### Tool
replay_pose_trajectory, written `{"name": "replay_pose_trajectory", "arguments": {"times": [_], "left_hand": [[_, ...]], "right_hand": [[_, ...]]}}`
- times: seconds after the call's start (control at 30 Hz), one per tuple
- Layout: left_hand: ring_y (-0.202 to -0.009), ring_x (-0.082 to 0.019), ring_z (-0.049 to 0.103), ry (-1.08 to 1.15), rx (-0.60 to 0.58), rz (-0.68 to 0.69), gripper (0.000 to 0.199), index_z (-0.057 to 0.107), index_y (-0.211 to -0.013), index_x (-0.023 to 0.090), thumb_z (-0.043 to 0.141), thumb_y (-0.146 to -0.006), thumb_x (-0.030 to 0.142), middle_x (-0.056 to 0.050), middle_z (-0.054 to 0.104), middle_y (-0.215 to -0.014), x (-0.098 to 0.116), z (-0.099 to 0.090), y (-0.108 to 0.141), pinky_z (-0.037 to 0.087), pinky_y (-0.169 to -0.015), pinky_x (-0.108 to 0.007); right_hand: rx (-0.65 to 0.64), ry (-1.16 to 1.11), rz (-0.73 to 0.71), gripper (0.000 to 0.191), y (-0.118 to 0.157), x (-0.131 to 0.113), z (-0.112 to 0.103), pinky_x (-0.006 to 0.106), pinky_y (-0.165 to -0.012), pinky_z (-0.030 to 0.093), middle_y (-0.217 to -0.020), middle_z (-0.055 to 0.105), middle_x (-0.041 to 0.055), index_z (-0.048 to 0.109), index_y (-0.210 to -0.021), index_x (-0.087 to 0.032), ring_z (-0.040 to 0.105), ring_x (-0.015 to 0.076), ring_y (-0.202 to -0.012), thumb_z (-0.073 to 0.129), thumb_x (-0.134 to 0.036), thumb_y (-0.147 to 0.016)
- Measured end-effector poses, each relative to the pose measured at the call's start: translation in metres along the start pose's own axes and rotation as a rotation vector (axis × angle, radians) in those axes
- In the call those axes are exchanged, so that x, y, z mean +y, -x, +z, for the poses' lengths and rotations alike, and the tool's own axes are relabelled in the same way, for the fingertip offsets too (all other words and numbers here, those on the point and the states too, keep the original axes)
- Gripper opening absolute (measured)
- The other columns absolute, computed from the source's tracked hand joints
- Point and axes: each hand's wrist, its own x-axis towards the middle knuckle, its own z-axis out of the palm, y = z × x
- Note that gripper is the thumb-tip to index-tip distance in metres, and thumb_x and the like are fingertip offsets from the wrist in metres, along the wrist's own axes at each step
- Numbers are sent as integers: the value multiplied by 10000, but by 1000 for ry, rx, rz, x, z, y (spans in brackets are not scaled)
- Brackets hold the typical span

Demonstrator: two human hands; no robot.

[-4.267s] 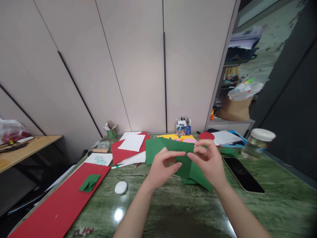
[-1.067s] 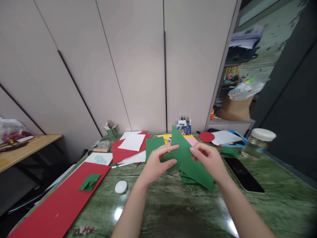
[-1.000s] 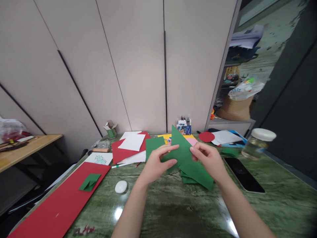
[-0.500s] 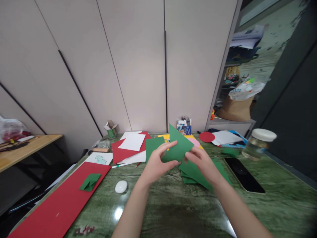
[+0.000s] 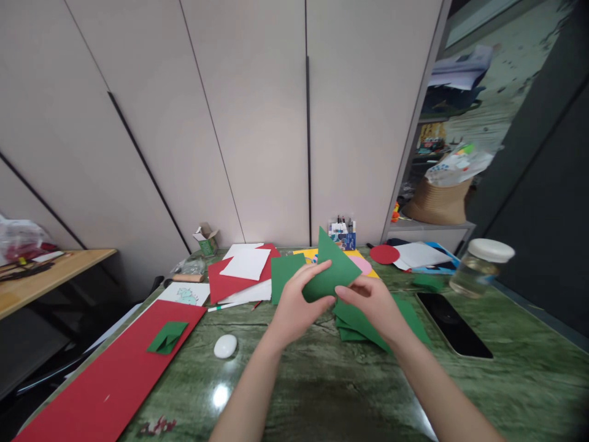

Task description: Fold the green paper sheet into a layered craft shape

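A folded piece of green paper (image 5: pixel 335 267), pointed at the top, is held up above the table between my two hands. My left hand (image 5: pixel 299 304) is closed on its left and lower edge, thumb below and fingers behind. My right hand (image 5: pixel 368 301) pinches the lower right corner between thumb and fingers. Below and behind my right hand lies a stack of green sheets (image 5: pixel 359 322). Another green sheet (image 5: pixel 281 276) lies flat behind my left hand. A small folded green piece (image 5: pixel 168 337) rests on a long red sheet (image 5: pixel 105 380) at the left.
A white rounded object (image 5: pixel 225 347) sits left of my left forearm. At the right are a phone (image 5: pixel 453 325) and a lidded jar (image 5: pixel 481 270). Red sheets, white paper (image 5: pixel 246 264), a red disc (image 5: pixel 384 254) and a pen box (image 5: pixel 343 236) lie along the back.
My right thumb has moved left onto the front of the folded green paper. The paper has shifted slightly to the right and tilted a little, and my left hand still grips it.
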Motion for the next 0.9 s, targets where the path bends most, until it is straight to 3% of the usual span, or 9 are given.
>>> {"name": "replay_pose_trajectory", "arguments": {"times": [0.4,0.5,0.67,0.9], "left_hand": [[-1175,-219,469,44,-21,-12,587,529,-1237,281,694,-697,123,-40,540,-1255,1,-3,1,364,-999,-369],[-1140,-212,499,48,-25,0,568,551,-1217,275,694,-692,111,-38,572,-1224,1,-4,0,384,-978,-363],[-836,-177,615,8,-97,-25,242,710,-933,227,670,-717,126,-23,694,-883,3,-6,-1,479,-827,-340],[-792,-169,616,3,-113,-46,250,711,-924,234,678,-704,122,-16,690,-867,5,-8,-2,492,-770,-326]], "right_hand": [[157,-43,-20,338,-3,6,-1,245,-477,305,-471,485,-30,536,-517,-166,404,108,-480,684,-425,-677],[149,-47,-34,342,-3,7,-1,244,-479,308,-485,490,-30,533,-523,-167,410,109,-482,679,-431,-682],[95,-26,-37,323,-2,2,-1,244,-494,315,-509,486,-28,535,-541,-167,417,117,-514,670,-419,-692],[66,-94,-38,278,-2,2,-2,248,-517,331,-558,495,-20,542,-588,-172,431,126,-553,673,-390,-699]]}}
